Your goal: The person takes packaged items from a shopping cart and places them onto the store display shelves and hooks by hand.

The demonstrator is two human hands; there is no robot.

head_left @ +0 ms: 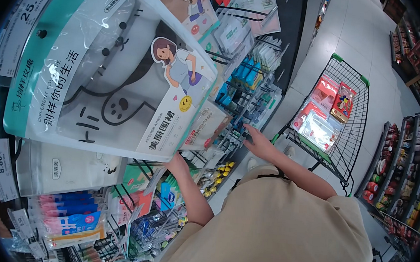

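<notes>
A large clear kitchen apron package (125, 73) with a teal edge fills the upper left, showing a grey cartoon print; its hole sits at a dark peg. My left hand (179, 164) is at the package's lower right corner, its fingers mostly hidden behind the edge, so its grip cannot be made out. My right hand (260, 142) has its fingers apart and holds nothing. It is close to small packaged goods (235, 133) hanging on the rack.
A black wire shopping cart (349, 138) with green corners holds red packs and a clear pack, to the right on the tiled floor (354, 29). Shelves of goods (401, 167) stand at the far right. Price tags (3, 168) and hooks line the left.
</notes>
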